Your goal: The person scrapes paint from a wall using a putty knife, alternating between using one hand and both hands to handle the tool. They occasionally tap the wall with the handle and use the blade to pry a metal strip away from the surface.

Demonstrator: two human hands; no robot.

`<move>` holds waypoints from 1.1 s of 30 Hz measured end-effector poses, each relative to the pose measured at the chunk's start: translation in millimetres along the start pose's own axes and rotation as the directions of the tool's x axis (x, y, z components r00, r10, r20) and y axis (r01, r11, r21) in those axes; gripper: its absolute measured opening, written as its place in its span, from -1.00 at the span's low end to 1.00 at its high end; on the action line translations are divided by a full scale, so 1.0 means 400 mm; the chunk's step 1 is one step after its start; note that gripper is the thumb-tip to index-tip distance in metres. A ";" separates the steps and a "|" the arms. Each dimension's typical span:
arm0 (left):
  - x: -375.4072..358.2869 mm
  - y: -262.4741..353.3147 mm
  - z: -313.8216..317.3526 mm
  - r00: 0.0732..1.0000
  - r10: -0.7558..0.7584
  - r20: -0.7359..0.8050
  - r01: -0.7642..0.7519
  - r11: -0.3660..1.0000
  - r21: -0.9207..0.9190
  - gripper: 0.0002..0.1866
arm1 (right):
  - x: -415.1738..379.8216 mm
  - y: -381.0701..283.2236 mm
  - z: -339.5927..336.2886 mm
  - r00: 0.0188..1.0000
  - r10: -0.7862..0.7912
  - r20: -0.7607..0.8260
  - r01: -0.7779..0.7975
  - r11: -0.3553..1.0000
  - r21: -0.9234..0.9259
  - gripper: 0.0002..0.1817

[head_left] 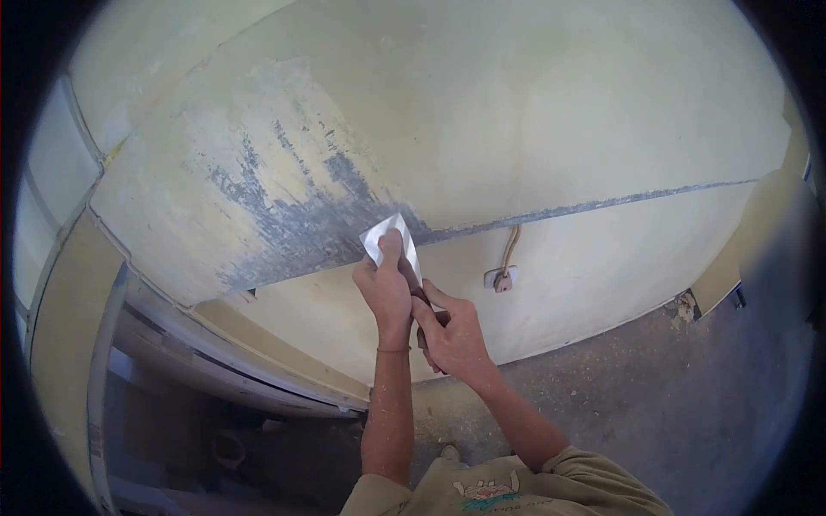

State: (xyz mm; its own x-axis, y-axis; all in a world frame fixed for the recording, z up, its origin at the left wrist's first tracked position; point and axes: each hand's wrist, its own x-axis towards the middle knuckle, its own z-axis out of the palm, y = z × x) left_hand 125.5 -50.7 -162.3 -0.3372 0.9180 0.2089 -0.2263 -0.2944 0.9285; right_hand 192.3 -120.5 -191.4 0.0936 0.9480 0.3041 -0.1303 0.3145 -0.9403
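Scraper blade (391, 242) is pressing flat against the wall (533, 120), at the lower edge of the grey scraped patch (292, 215). Left hand (385, 288) is bearing on the blade, 1 finger lying along its back. Right hand (452, 335) is clamping its grip around the dark handle (423, 303), at 5 o'clock from the blade. Judged from its thin, bright face, the blade is probably light, stiff with slight spring, and sharp at the edge; taking hold at the handle and pressing on the flat is safest. An electrical fitting with a cable (503, 273) is sitting at 3 o'clock from the hands. Debris is lying on the floor (654, 387).
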 end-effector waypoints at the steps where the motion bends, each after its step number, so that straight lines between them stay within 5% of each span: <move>1: 0.006 0.012 -0.001 1.000 -0.003 0.002 0.003 1.000 -0.001 -0.68 | -0.008 0.008 0.000 1.000 -0.016 -0.007 0.016 1.000 -0.020 -0.68; 3: 0.041 0.055 0.006 0.989 0.150 -0.004 -0.149 0.986 0.070 -0.67 | 0.026 -0.032 0.008 1.000 0.015 0.023 -0.015 1.000 -0.010 -0.70; 4: 0.061 0.052 0.012 0.985 0.172 0.012 -0.168 0.974 -0.152 -0.67 | 0.028 -0.052 0.017 0.997 0.058 0.057 -0.058 0.998 0.009 -0.72; 5: 0.052 0.039 -0.001 0.986 0.167 0.007 -0.164 0.976 -0.146 -0.67 | 0.013 -0.045 0.014 0.996 0.066 0.060 -0.067 0.998 0.011 -0.72; 7: 0.035 0.008 -0.020 0.986 0.163 -0.023 -0.152 0.955 0.256 -0.70 | -0.005 -0.026 0.006 0.996 0.084 0.029 -0.084 0.996 0.010 -0.74; 8: 0.033 -0.029 0.002 0.989 0.131 -0.074 -0.133 0.991 -0.027 -0.68 | 0.003 -0.021 0.011 0.997 0.066 0.031 -0.067 0.998 0.011 -0.74; 13: 0.058 0.059 -0.011 0.997 0.071 0.037 -0.070 0.997 -0.037 -0.66 | 0.027 -0.015 0.039 1.000 -0.014 -0.023 0.015 0.999 0.049 -0.73; 15: 0.031 0.004 -0.022 0.994 0.105 -0.037 -0.096 0.975 0.203 -0.69 | -0.010 0.022 0.022 1.000 0.018 -0.018 -0.018 1.000 0.017 -0.71; 16: 0.015 -0.019 -0.014 1.000 0.020 -0.005 -0.020 0.997 -0.069 -0.69 | -0.017 0.027 0.012 0.999 0.039 -0.026 -0.040 0.999 -0.019 -0.69; 17: 0.030 -0.025 -0.019 1.000 0.021 -0.001 -0.021 0.997 -0.072 -0.69 | -0.005 0.028 0.016 0.999 0.036 -0.029 -0.037 0.999 -0.021 -0.69; 19: 0.072 0.040 -0.016 0.975 0.220 0.026 -0.221 0.963 0.153 -0.67 | 0.038 0.004 0.032 0.976 -0.215 -0.015 0.213 0.973 -0.086 -0.64; 20: 0.086 0.082 -0.007 0.986 0.162 0.048 -0.164 0.986 0.026 -0.68 | 0.038 -0.011 0.033 0.979 -0.202 -0.025 0.200 0.976 -0.086 -0.64; 22: 0.064 0.063 -0.009 0.986 0.165 0.020 -0.167 0.981 0.095 -0.68 | 0.041 -0.050 0.035 0.999 -0.047 0.014 0.047 0.999 -0.006 -0.64; 25: 0.042 0.014 -0.005 0.982 0.186 -0.041 -0.183 0.981 0.062 -0.68 | -0.005 0.014 0.019 0.998 -0.032 -0.054 0.030 0.999 -0.031 -0.68; 26: 0.053 0.031 -0.010 0.970 0.245 -0.014 -0.238 0.955 0.175 -0.67 | 0.015 0.014 0.023 0.998 -0.037 -0.056 0.035 0.999 -0.026 -0.68; 28: 0.074 0.111 0.000 0.963 0.268 -0.038 -0.250 0.935 0.250 -0.62 | 0.063 -0.034 0.040 0.983 -0.180 0.018 0.181 0.981 -0.066 -0.70; 31: 0.074 0.106 -0.012 0.961 0.274 0.043 -0.278 0.945 0.171 -0.60 | 0.055 -0.038 0.045 0.990 -0.142 0.001 0.142 0.989 -0.042 -0.70; 33: 0.059 0.037 -0.023 0.960 0.277 0.036 -0.275 0.913 0.301 -0.61 | 0.013 -0.020 0.031 0.995 -0.097 -0.005 0.097 0.995 -0.037 -0.70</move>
State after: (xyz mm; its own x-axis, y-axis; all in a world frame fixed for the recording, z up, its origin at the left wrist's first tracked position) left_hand 105.6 -35.8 -146.3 -0.3533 0.8095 0.4689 0.1607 -0.4412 0.8829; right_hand 181.8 -117.4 -180.3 0.1107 0.9127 0.3933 -0.0843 0.4029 -0.9113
